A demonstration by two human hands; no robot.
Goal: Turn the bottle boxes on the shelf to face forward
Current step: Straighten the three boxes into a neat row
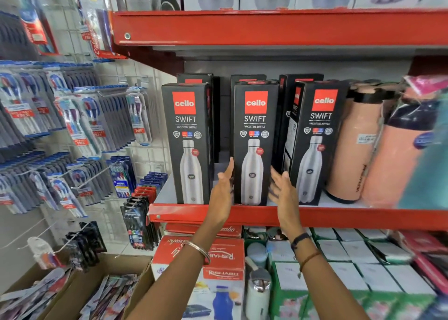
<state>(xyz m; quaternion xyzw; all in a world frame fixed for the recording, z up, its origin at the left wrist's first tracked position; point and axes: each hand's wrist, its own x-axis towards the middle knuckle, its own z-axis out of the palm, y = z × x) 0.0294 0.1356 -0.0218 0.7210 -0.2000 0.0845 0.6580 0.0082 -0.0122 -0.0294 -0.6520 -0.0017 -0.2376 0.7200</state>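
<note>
Head view: three front-row bottle boxes stand upright on the shelf (266, 214), long axis vertical, right at its front edge. Landmark = middle box (254, 142).

- Middle box: front panel square to the camera, looks already faced.
- Left box (185, 142): left of the middle box with a gap between, also facing forward.
- Right box (317, 140): just right of the middle box, turned slightly so its left side panel shows (front angled off to the right). My read: this is the one left to square up.
- More boxes stand behind the front row, only their tops visible.

Hands: left hand (223, 186) is open, fingers straight, flat along the lower left edge of the middle box; touching or just off it, can't tell. Right hand (282, 188) is open, fingers spread, in the slot between the middle box and the right box, low down. Neither is gripping anything.

Key relation: the right box lies immediately right of the right hand, so that hand is nearer. Likely need: rotate the box about its vertical axis, bringing its right front edge toward the shelf front. Peach flasks (351, 145) crowd its right side, so swing room there is tight.
</note>
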